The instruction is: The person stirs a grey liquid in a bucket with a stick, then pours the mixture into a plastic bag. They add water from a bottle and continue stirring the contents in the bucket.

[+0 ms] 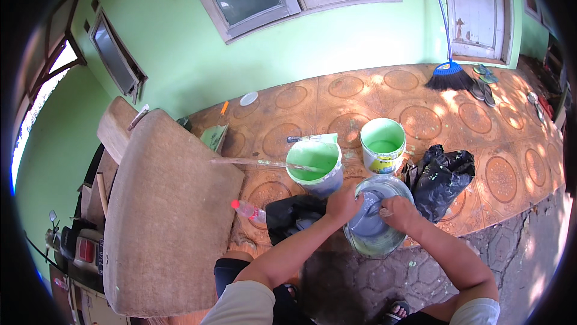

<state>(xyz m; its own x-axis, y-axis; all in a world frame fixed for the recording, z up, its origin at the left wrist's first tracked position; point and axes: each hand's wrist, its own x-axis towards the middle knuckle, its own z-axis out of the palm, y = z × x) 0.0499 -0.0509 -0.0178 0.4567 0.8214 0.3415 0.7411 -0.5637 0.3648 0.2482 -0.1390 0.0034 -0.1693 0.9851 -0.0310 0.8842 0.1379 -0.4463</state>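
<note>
A round paint can with grey paint inside stands on the ground in front of me. My left hand grips its left rim. My right hand is over the can's opening, closed on a small tool whose shape I cannot make out. Just beyond stand a pail of green paint with a long stick resting in it, and a second green-lined pail.
A black plastic bag lies right of the can, another dark bag left of it beside a red-capped bottle. A brown upholstered chair fills the left. A blue broom and sandals lie by the green wall.
</note>
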